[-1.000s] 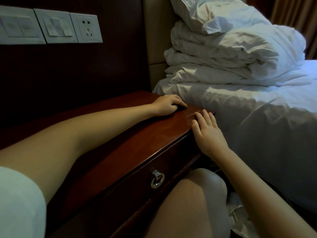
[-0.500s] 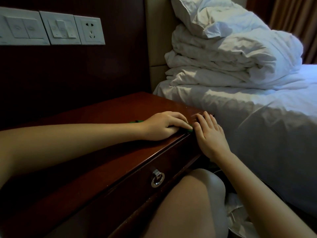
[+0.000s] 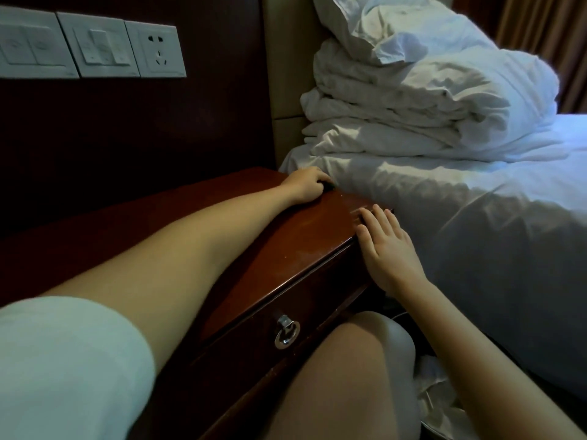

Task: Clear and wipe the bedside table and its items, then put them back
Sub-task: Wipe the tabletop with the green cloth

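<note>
Half a second ago the left hand (image 3: 303, 185) was at the front edge of the dark red-brown polished wooden table (image 3: 286, 249), almost touching the right hand. It has now swept to the far corner of the table, hard against the bed. Its fingers are curled down over a dark green cloth (image 3: 331, 185), of which only a scrap shows at the fingertips. The right hand (image 3: 389, 252) has kept its place, lying flat with straight fingers on the table's near right corner and holding nothing. The two hands are now well apart. I take this as one stroke in wiping the tabletop along its bed-side edge, so the wiping step is under way. The items to be put back are not in view.

From the left, the count is:
- three white wall plates (image 3: 98, 46): two switch panels and one socket
- one table
- one cloth
- one metal ring pull (image 3: 286, 334) on the single drawer front
- two hands
- one white-sheeted bed (image 3: 476, 233)
- one folded white duvet (image 3: 413, 106) on the bed, with one white pillow (image 3: 381, 23) on top
</note>
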The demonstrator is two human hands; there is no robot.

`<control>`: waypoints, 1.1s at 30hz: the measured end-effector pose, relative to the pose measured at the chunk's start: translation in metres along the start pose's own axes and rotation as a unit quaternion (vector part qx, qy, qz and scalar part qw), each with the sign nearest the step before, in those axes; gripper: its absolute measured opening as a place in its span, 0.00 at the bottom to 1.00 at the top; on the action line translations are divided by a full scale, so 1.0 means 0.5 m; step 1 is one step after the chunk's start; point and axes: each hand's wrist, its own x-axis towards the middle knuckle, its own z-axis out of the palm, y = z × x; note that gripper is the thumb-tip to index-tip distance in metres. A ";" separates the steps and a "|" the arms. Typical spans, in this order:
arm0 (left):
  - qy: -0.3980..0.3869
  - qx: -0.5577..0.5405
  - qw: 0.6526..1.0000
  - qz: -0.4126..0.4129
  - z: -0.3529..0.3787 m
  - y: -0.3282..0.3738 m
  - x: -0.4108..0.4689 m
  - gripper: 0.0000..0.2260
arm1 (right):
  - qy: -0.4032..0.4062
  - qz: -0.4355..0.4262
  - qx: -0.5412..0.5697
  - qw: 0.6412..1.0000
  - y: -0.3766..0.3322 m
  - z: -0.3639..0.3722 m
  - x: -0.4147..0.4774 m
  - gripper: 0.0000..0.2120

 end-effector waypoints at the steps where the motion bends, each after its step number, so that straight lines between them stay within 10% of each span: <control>1: -0.003 0.005 1.000 -0.003 0.003 0.004 0.011 0.20 | -0.002 -0.001 0.000 1.000 0.001 0.000 0.000 0.24; 33: -0.038 -0.076 0.978 0.192 -0.025 0.051 -0.169 0.15 | -0.001 -0.012 -0.001 1.000 0.004 -0.001 -0.001 0.25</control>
